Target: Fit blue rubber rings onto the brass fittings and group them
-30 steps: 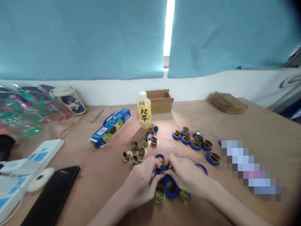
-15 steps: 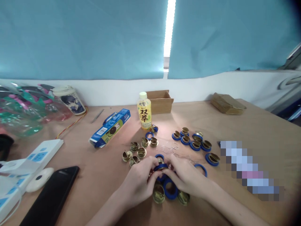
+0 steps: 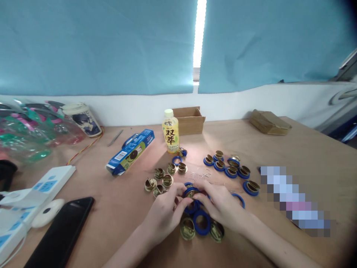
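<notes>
A round brass fitting with a blue ring is held between my two hands in the middle of the table. My left hand pinches it from the left with thumb and fingers, and my right hand pinches its right side. Just below them lie a loose blue ring and two brass fittings, one on the left and another on the right. Another blue ring is partly hidden behind my right hand. The fingers cover part of the held piece.
Bare brass fittings sit left of centre; several blue-ringed ones stand to the right. Thin wire rings lie between. Behind are a yellow drink bottle, a cardboard box and a blue carton. A phone lies front left.
The held fitting has tilted, so more of its round brass face shows toward me. My fingers have shifted around it; both hands stay in about the same place.
</notes>
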A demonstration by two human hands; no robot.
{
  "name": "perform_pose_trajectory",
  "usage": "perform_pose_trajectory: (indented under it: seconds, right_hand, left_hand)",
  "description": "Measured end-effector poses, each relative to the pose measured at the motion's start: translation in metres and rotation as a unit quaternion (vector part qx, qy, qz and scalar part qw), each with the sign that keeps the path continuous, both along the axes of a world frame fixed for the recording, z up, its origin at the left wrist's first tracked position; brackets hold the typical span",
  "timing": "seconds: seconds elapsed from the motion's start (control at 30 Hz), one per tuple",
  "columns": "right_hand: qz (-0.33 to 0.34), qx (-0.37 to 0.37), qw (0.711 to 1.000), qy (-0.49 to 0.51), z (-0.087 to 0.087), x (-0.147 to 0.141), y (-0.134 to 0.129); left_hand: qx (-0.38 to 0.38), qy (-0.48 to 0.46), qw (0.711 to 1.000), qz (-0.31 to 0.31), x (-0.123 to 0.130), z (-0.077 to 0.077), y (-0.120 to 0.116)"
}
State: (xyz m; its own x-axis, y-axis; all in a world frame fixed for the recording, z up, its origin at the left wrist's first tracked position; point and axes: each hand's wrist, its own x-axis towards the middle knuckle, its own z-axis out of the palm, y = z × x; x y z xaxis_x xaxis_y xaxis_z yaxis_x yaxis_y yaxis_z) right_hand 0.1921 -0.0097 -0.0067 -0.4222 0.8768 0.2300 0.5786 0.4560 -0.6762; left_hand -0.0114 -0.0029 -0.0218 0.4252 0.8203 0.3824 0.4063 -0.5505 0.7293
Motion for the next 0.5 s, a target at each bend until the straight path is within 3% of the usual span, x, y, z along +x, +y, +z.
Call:
perform_pose_trajectory:
  seconds: [0.27, 0.5]
  right_hand:
    - [-0.018, 0.038, 0.998, 0.048, -0.0055, -0.0040, -0.0027]
    - [-0.025, 0.051, 0.994, 0.094, -0.0036, -0.0059, -0.0013]
  left_hand:
    - [0.009, -0.048, 0.999, 0.014, -0.0003, -0.0061, 0.0008]
    - [-0.059, -0.081, 0.995, -0.005, 0.0014, 0.0000, 0.0002]
